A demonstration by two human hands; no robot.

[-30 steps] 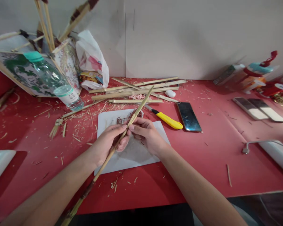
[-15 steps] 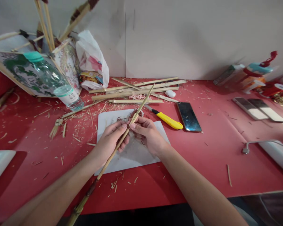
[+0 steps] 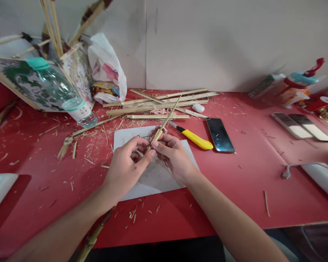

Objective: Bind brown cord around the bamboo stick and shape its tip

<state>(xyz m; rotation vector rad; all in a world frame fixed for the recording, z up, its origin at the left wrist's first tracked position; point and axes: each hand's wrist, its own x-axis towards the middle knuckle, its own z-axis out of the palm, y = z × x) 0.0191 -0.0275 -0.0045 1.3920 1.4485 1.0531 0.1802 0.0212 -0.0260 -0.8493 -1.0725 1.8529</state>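
Note:
Over the white sheet (image 3: pixel 142 189), my right hand (image 3: pixel 175 154) pinches a thin bamboo stick (image 3: pixel 166 120) whose pointed end slants up and away. My left hand (image 3: pixel 125 160) is closed at the same spot, thumb and index finger meeting at the stick beside my right thumb. The stick's middle runs hidden behind my left hand, and its dark, knotty lower end (image 3: pixel 91 238) comes out near the table's front edge. Just beyond my fingers lies a tangle of brownish-red thread (image 3: pixel 155 130). Whether thread is also between my left fingertips is too small to make out.
A yellow utility knife (image 3: pixel 195 139) and a phone (image 3: pixel 221 135) lie right of the sheet. Bamboo strips (image 3: pixel 153 106) and shavings lie behind it. A water bottle (image 3: pixel 68 96), a plastic bag (image 3: pixel 108 69) and a dragon-print lantern frame (image 3: pixel 24 82) stand at back left.
My left hand has turned and come over the stick, now covering its middle, with the fingers closer to my right thumb. My right hand keeps its grip almost in place.

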